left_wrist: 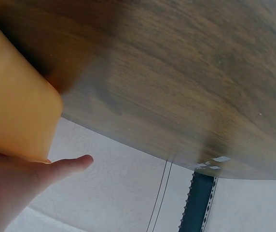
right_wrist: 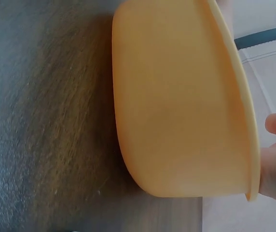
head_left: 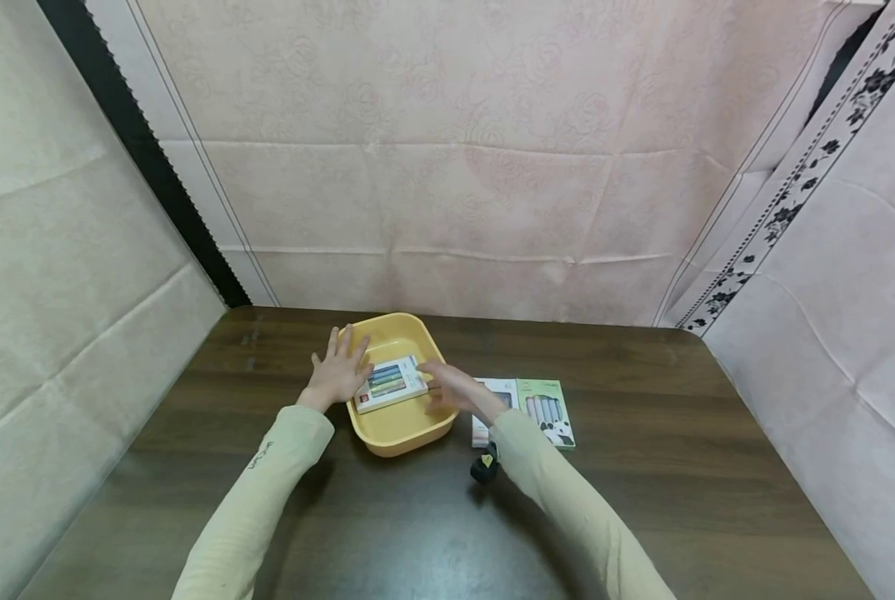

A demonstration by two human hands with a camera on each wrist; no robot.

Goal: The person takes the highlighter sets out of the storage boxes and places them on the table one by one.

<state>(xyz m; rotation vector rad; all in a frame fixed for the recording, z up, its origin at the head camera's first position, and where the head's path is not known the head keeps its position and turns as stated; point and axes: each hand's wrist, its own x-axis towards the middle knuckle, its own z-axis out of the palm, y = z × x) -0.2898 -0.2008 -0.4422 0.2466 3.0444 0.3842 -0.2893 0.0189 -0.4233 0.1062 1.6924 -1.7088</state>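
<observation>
Evidently, the flat white box (head_left: 392,385), printed with a row of coloured sticks, lies slanted inside the yellow basin (head_left: 402,432), just left of the middle in the lower half of the head view. At the basin's left side is the left hand (head_left: 338,372), open, with its fingers spread and pointing toward the top of the frame; its thumb reaches over the rim near the box. The right hand (head_left: 458,390) comes in over the right rim, also open, its fingers extended toward the box's right end; whether they touch the box cannot be told. In the right wrist view, the basin's smooth outer wall fills the centre, with fingers past the rim at the right edge.

Right of the basin, a second white box (head_left: 504,387), partly covered by the right wrist, lies next to a green box (head_left: 545,408). A small black object (head_left: 484,467) shows at that wrist, below these boxes. Pale sleeves (head_left: 245,508) run down to the bottom edge, over the dark wooden table (head_left: 402,533). Light patterned cloth (head_left: 455,200) fills the upper frame, with a floral band (head_left: 800,183) at upper right.
</observation>
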